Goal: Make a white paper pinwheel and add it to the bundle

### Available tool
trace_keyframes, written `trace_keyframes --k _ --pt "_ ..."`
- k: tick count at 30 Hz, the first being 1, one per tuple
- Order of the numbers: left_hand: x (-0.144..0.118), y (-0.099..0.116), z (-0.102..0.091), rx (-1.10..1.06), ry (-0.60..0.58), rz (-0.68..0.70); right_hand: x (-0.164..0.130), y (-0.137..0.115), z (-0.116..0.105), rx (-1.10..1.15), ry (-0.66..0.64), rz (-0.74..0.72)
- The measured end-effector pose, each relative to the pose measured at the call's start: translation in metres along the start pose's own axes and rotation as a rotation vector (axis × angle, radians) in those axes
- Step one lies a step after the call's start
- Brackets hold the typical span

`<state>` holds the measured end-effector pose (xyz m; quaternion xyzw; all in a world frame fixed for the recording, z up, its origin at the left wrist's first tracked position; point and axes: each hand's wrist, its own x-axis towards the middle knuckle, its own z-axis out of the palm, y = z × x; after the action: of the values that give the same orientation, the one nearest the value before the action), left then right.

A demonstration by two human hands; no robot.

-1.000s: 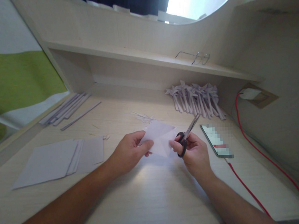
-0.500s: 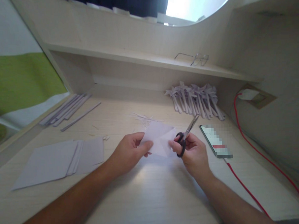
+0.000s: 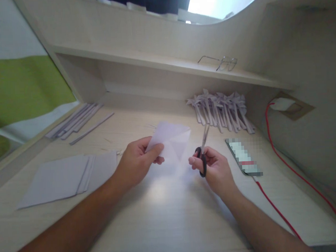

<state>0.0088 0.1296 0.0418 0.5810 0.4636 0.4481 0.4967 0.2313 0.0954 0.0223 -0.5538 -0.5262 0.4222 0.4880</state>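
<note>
Creased white paper (image 3: 171, 140), black-handled scissors (image 3: 202, 154)

Pale wooden desk (image 3: 172, 215) bearing, relative to the phone (image 3: 244, 157): a row of folded paper pieces (image 3: 221, 110) behind it, a red cable (image 3: 274, 206) beside it, stacked paper sheets (image 3: 64, 177) far left, paper strips (image 3: 77, 122) far left and behind; shelf (image 3: 154, 63) above, carrying glasses (image 3: 219, 63)

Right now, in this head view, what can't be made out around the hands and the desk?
- Phone screen: pixelated, nothing readable.
- Scissors handles: mostly wrapped by the right hand; blades blurred, open or closed unclear.
- Folded paper: near corner covered by the left hand.
- Red cable: runs off the lower right edge.
- Paper pinwheels: too small to count.
</note>
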Motion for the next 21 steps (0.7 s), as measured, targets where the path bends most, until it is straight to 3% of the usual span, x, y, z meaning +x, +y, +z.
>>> trace_keyframes --k 3,6,21 --pt "0.0031 0.0021 -0.0086 -0.042 0.108 0.064 -0.0022 -0.0012 0.002 -0.027 -0.296 0.123" --pt "0.0042 0.0026 -0.0127 -0.09 0.12 0.091 -0.0065 -0.0015 0.0056 0.014 -0.507 0.259" --pt "0.0025 0.0068 -0.0103 -0.079 0.067 0.071 -0.0098 -0.0026 0.0085 0.05 -0.496 0.284"
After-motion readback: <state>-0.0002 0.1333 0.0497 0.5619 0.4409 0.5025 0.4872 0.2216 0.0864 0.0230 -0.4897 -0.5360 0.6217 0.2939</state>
